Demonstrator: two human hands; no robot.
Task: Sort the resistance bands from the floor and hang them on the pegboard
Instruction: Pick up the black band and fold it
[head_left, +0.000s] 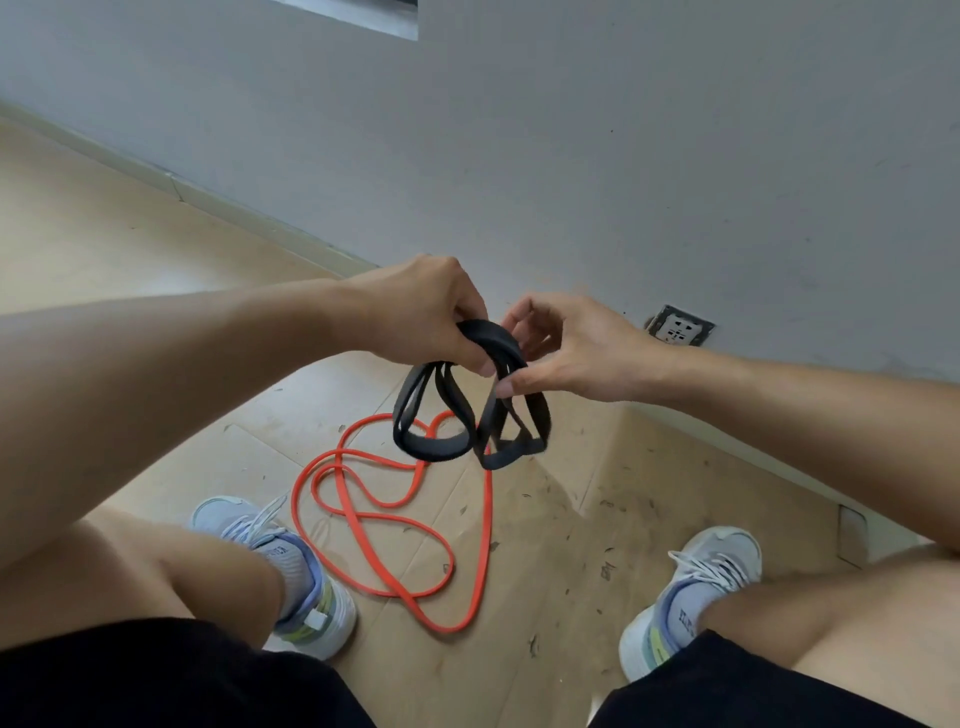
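Your black resistance band (470, 410) hangs gathered in several dangling loops above the floor (flat, wide rubber). Below it, the orange resistance band (400, 525) lies sprawled on the floor in loose, overlapping curls between your shoes.

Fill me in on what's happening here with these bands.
A person crouches by the wall, holding a black resistance band gathered into loops in the air. The left hand grips the top of the bundle, and the right hand pinches a strand beside it. An orange resistance band lies in loose curls on the wooden floor between the shoes. No pegboard is in view, so nothing is seen hung yet.
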